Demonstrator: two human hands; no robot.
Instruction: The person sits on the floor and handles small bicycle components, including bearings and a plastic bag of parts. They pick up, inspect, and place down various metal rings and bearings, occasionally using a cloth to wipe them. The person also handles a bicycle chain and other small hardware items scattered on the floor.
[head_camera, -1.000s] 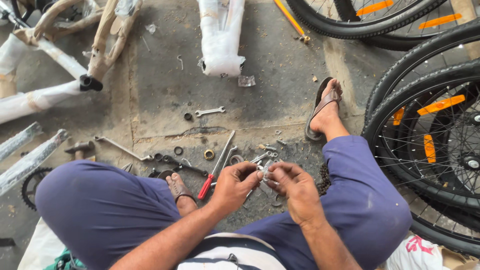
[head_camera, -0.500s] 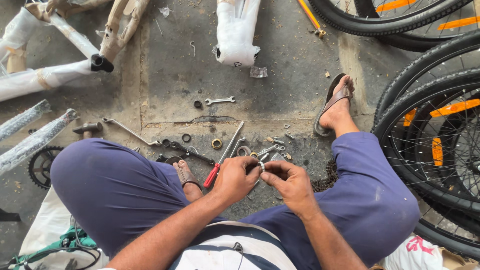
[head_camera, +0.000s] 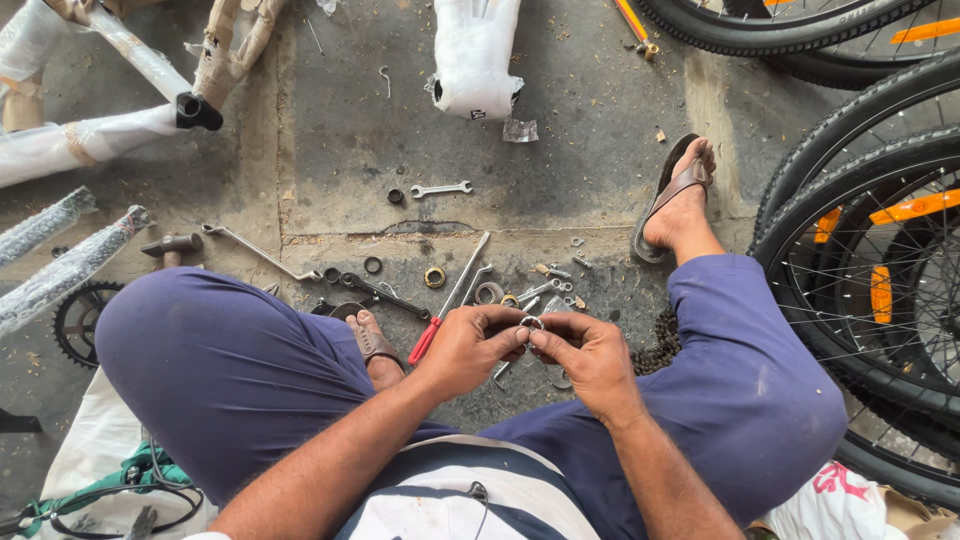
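Both hands meet above the lap: the left hand (head_camera: 462, 350) and right hand (head_camera: 590, 355) pinch a small metal ring (head_camera: 530, 323) between their fingertips (too small to tell its kind). Just below them on the concrete floor (head_camera: 330, 150) lie a red-handled screwdriver (head_camera: 450, 298), a brass ring (head_camera: 434, 277), and a small wrench (head_camera: 441, 188).

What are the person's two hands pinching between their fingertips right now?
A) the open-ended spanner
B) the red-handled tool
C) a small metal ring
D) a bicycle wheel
C: the left hand and right hand meet on a small metal ring, while the red-handled tool and the spanner lie on the floor.
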